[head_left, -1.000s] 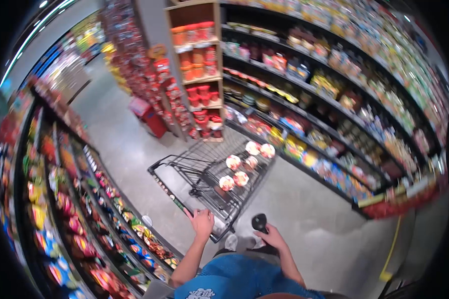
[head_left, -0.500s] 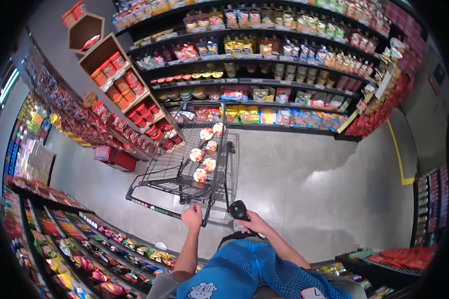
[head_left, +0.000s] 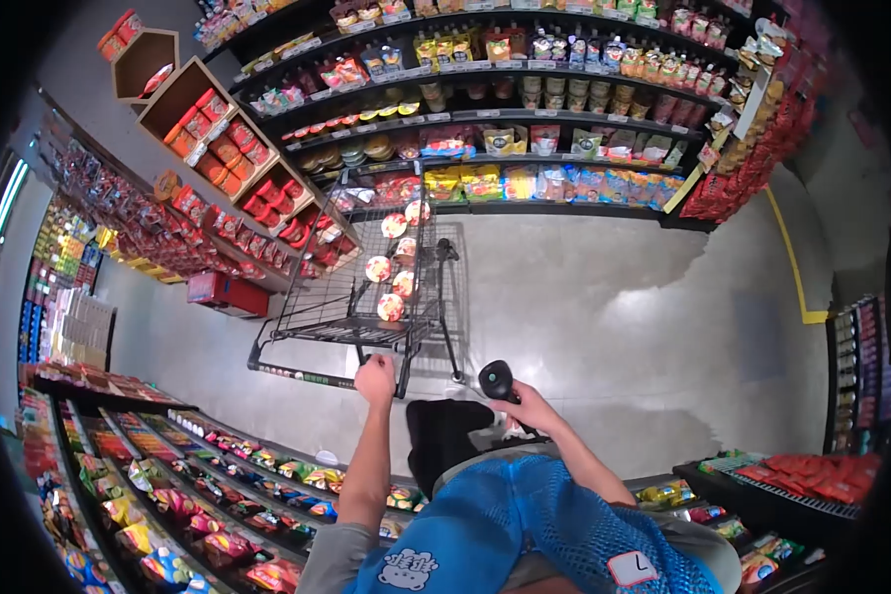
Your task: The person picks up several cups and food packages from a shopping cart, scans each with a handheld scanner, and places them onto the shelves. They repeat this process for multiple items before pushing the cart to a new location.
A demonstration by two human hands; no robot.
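My left hand (head_left: 375, 380) is closed around the right end of the handlebar (head_left: 302, 374) of a black wire shopping cart (head_left: 312, 272). Inside the cart, several round tubs (head_left: 377, 268) with red-and-white lids lie along its right side. My right hand (head_left: 533, 408) grips a black handheld device (head_left: 496, 375) that looks like a barcode scanner, with a rounded head and a small green dot. It is held to the right of the cart, in front of my body, apart from the cart frame.
Shelves (head_left: 485, 114) of pouches, cups and packets run across the back. Wooden display shelves (head_left: 233, 148) with red-lidded jars stand left of the cart, near a red box (head_left: 228, 292). Snack racks (head_left: 218, 495) line the near left. Grey floor (head_left: 584, 317) extends to the right.
The shelves and cart sit higher in view and a little further left. A dark-clad leg now shows between my hands. My right hand and the device have shifted slightly rightward and up.
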